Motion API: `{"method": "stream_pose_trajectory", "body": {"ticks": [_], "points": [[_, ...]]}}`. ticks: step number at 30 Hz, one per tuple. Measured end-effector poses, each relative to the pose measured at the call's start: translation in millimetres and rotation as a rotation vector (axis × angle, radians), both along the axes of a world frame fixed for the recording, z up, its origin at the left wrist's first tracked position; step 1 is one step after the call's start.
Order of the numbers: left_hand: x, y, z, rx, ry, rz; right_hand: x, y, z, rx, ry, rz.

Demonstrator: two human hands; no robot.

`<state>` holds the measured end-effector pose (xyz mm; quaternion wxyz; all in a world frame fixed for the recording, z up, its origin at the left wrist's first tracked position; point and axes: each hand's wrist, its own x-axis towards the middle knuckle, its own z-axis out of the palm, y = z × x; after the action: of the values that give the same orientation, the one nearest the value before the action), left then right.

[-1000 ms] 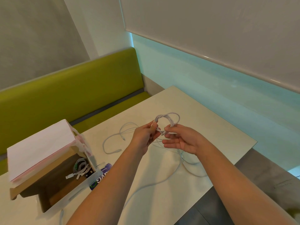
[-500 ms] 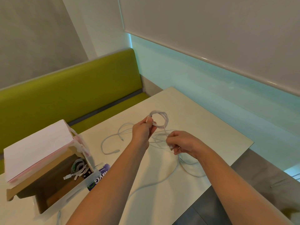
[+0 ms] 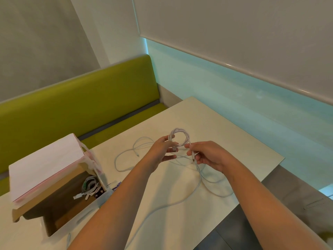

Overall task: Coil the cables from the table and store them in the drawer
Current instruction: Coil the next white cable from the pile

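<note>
White cable (image 3: 180, 137) is held above the table (image 3: 234, 141) as a small coil of several loops, raised between both hands near the middle of the tabletop. The coil is pinched at its lower left side by the thumb and fingers of the left hand (image 3: 163, 150), while the remaining fingers of that hand are spread loosely below it. A free stretch of the same cable, with what looks like a plug at its end, is pinched between the curled fingers of the right hand (image 3: 207, 156), just beside the coil. From the hands the loose length is draped down onto the table, where it is laid in wide, slack loops in front of and to the right of the forearms. A second white cable (image 3: 126, 156) is spread uncoiled on the table just beyond the left hand. At the left edge of the table an open drawer (image 3: 86, 212) of translucent plastic is seen, and a bundle of coiled cables (image 3: 90, 186) is already laid inside it. A brown box with a white top (image 3: 45, 163) is placed over the drawer. A green bench (image 3: 81, 101) is set behind the table.
</note>
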<state>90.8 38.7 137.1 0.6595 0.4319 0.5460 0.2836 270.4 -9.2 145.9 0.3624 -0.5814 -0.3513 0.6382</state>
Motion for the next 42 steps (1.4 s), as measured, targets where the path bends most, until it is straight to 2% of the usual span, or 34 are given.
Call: {"method": "stream_pose_trajectory", "body": {"ticks": [5, 9, 13, 16, 20, 25, 29, 32, 36, 42], "points": [[-3.5, 1.5, 0.5, 0.12, 0.129, -0.017, 4.7, 0.5, 1.1, 0.051, -0.101, 0.042], [-2.6, 0.3, 4.5, 0.184, 0.043, 0.13, 6.0, 1.3, -2.7, 0.105, -0.251, 0.063], [2.3, -4.7, 5.1, 0.13, -0.02, 0.183, 4.2, 5.4, -8.4, 0.144, -0.438, -0.02], [5.3, -11.3, 4.4, 0.049, -0.097, 0.188, 1.7, 6.5, -11.3, 0.167, -0.385, -0.123], [9.2, -18.8, 3.5, -0.019, -0.169, 0.193, -8.1, 4.6, -12.7, 0.202, -0.194, -0.262], [15.4, -19.0, 4.8, -0.026, -0.155, 0.254, -18.6, 2.4, -15.9, 0.187, 0.03, -0.415], [18.4, -18.9, 2.9, 0.01, -0.116, 0.306, -21.6, -0.2, -13.5, 0.114, 0.122, -0.417], [18.9, -20.2, 1.0, 0.045, -0.125, 0.337, -22.9, -1.3, -10.7, 0.083, 0.142, -0.415], [15.6, -19.7, 0.8, -0.059, -0.264, 0.337, -19.8, -0.7, -3.0, 0.052, 0.129, -0.366], [10.8, -19.9, -4.2, -0.158, -0.353, 0.269, -15.4, 1.9, 4.0, 0.111, -0.12, -0.27]]}}
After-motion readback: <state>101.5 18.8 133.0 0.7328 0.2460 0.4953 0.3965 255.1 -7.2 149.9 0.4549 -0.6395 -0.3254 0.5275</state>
